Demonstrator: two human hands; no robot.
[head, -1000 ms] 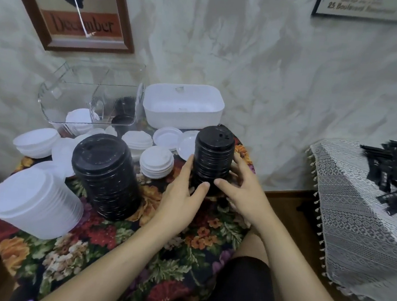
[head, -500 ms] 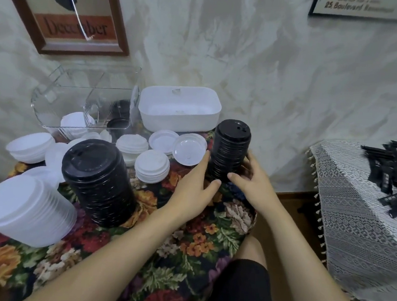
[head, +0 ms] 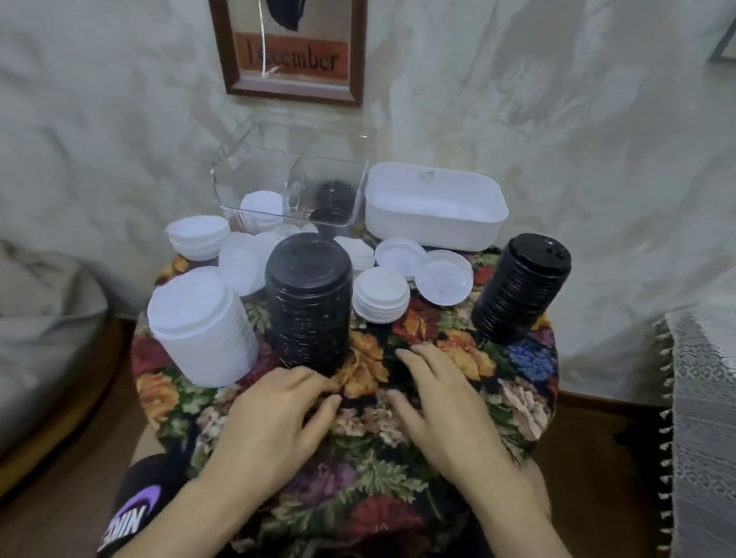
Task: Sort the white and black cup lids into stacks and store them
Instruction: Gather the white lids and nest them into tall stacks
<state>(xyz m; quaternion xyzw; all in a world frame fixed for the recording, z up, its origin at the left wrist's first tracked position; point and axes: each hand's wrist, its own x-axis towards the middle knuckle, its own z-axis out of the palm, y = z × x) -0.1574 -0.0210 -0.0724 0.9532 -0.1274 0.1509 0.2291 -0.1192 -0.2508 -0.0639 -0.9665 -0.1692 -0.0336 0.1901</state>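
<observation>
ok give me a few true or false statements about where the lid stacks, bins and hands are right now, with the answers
1. Both hands, left hand and right hand, are empty. True.
2. The narrow black lid stack stands at the table's right side, free of either hand. True.
3. The white bin is packed with black lids. False: no lids show in it.
4. The clear bin holds both white and black lids. True.
5. The wide black lid stack lies tipped on its side. False: it stands upright, beside the tall white lid stack.
</observation>
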